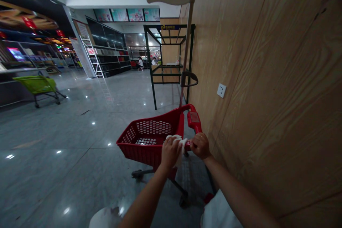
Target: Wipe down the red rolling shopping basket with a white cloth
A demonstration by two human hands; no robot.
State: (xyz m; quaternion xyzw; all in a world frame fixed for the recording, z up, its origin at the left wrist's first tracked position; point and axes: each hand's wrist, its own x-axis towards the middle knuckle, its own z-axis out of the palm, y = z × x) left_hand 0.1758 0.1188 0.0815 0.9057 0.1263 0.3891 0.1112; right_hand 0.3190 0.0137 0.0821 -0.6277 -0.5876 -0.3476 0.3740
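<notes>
A red plastic shopping cart point(149, 139) stands on the grey tiled floor beside a wooden wall. My left hand point(171, 152) is closed on a white cloth point(179, 141) and presses it against the cart's red handle point(194, 120). My right hand point(200, 145) is wrapped round the same handle just to the right of the cloth. The cart's basket looks empty inside. A pole with a hook rises from the far right corner of the cart.
The wooden wall point(267, 78) with a white socket point(221, 90) runs close on the right. A dark metal rack point(167, 60) stands ahead. A green cart point(39, 85) sits far left, a ladder point(92, 57) and store shelves behind. People sit in the distance.
</notes>
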